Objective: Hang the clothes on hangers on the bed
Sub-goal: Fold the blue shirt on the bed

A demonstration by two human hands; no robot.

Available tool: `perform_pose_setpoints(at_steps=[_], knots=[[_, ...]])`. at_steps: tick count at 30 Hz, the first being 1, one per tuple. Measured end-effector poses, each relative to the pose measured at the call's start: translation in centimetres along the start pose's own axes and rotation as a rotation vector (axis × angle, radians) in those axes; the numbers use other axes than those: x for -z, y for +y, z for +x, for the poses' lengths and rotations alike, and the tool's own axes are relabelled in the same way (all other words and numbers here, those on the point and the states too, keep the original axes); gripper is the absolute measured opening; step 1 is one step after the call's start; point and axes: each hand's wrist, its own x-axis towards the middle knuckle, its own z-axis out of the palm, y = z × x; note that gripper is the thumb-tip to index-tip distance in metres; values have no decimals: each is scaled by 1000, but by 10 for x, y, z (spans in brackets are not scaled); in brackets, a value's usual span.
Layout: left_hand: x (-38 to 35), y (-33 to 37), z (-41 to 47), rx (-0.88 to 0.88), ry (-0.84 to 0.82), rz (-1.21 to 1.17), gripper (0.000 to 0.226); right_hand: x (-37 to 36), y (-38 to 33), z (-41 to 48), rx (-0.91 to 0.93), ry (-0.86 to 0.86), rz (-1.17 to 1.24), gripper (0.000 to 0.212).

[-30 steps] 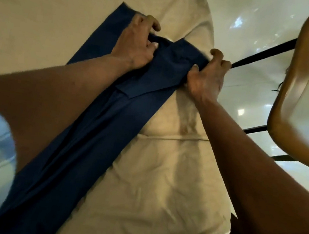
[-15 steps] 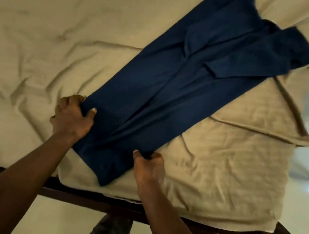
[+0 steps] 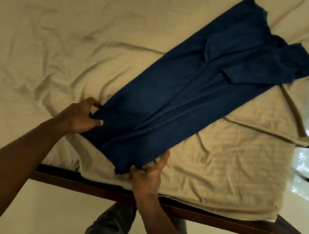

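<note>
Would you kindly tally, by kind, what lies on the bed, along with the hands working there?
navy blue garment: 1
beige bedsheet: 1
hands: 2, the left hand and the right hand, each gripping the garment's near end
Total: 4
</note>
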Motion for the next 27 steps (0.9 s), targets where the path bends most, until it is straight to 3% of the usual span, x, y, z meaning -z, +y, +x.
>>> perform_pose_setpoints(at_steps=[2, 6, 9, 11, 14, 16, 18, 20, 24, 27], knots=[[10, 4, -1, -57, -21, -93, 63, 0, 4, -1, 74, 0, -37, 104], [25, 25, 2, -207, -76, -289, 28, 10, 4, 2, 273, -111, -379, 52], [28, 45, 10, -118, -187, -453, 33, 12, 4, 3, 419, -209, -807, 51], [29, 55, 14, -106, -250, -579, 43, 16, 7, 7, 507, -149, -933, 52], [27, 70, 23, -131, -270, -756, 44, 31, -2, 9, 589, 74, -703, 27], [22, 80, 31, -115, -246, -843, 27, 45, -13, 17, 502, 180, -430, 13], [14, 88, 44, -78, -177, -864, 14, 56, -25, 35, 309, 232, -112, 30], [4, 88, 57, -55, -59, -764, 17, 67, -34, 52, 165, 216, 27, 50], [-13, 78, 75, -134, 215, -346, 26, 79, -44, 73, 82, 240, 78, 31], [-19, 75, 73, -160, 302, -321, 19, 76, -50, 79, 95, 289, 270, 22]])
